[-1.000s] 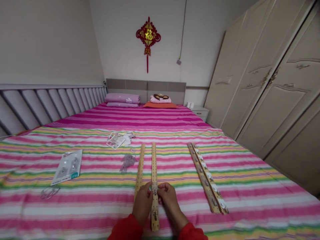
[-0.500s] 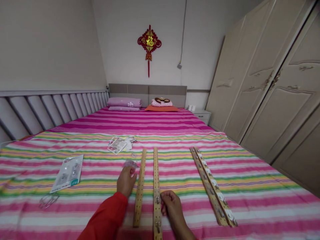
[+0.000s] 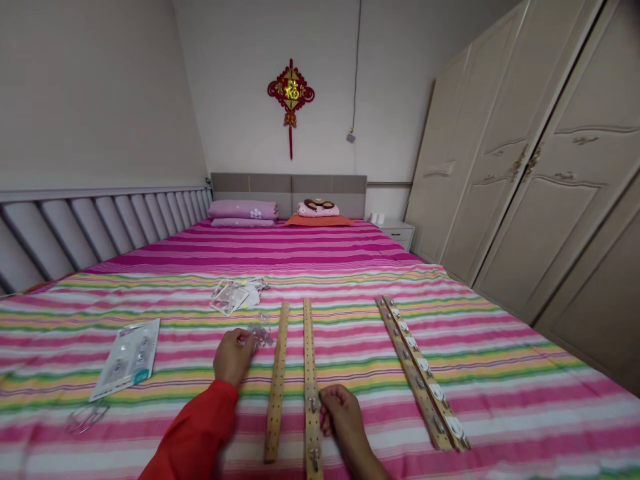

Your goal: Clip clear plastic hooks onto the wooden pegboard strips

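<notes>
My left hand [image 3: 234, 357], in a red sleeve, reaches to a small heap of clear plastic pieces [image 3: 261, 335]. Its fingers are pinched together at the heap's near edge; what lies between them is too small to make out. My right hand [image 3: 344, 415] has its fingers curled and closed beside the middle wooden strip [image 3: 309, 360], thumb and forefinger by its right edge. Whatever they hold is hidden. This strip has rows of holes and carries small metal clips [image 3: 313, 405] on its near part. A second perforated wooden strip [image 3: 277, 387] lies to its left, bare of clips.
Two strips with fittings [image 3: 420, 373], one bearing white discs, lie on the right of the striped bedsheet [image 3: 365, 347]. A blister package [image 3: 127, 357] and a thin clear loop [image 3: 87, 418] lie left. Opened packaging [image 3: 235, 295] sits farther back.
My left hand has moved left and slightly back from the strips, staying at the clear pieces. My right hand stays by the middle strip. The whole view has shifted slightly.
</notes>
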Available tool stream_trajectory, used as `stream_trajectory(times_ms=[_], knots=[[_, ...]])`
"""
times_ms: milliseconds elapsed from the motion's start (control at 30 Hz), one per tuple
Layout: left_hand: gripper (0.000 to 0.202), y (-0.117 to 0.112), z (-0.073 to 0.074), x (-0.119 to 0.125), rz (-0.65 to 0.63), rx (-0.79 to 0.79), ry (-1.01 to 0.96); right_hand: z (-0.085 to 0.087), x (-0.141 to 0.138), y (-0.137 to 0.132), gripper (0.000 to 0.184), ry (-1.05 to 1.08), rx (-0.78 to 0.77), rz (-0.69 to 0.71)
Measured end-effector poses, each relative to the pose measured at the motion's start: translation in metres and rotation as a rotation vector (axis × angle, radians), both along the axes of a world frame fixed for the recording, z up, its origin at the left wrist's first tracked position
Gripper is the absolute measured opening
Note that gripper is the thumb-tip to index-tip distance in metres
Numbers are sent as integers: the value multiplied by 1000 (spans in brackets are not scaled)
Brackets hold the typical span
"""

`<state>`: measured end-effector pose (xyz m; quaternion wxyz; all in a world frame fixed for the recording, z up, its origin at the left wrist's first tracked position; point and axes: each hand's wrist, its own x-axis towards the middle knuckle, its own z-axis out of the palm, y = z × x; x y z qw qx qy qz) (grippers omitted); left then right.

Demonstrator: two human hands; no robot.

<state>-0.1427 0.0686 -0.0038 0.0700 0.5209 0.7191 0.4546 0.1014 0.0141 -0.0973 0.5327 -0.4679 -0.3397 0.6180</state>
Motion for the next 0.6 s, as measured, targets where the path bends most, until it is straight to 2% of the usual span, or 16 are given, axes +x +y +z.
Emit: stream_trajectory(times_ms=[133,267,367,500,600], knots=[[28,-5,11,-15,-9,62,-412,1,0,0,38,-5,6,2],[34,-12,16,-26,12,128,-543,1,0,0,35,-7,7,-4],[36,-17,17,-33,-16,129,-469,1,0,-1,32,-14,20,-2],[34,-21,15,-42,-111,223,-172,2,-1,-1,30,-34,20,6],[37,-28,13,-46,-138,245,-165,0,-1,-2,30,-41,25,10]])
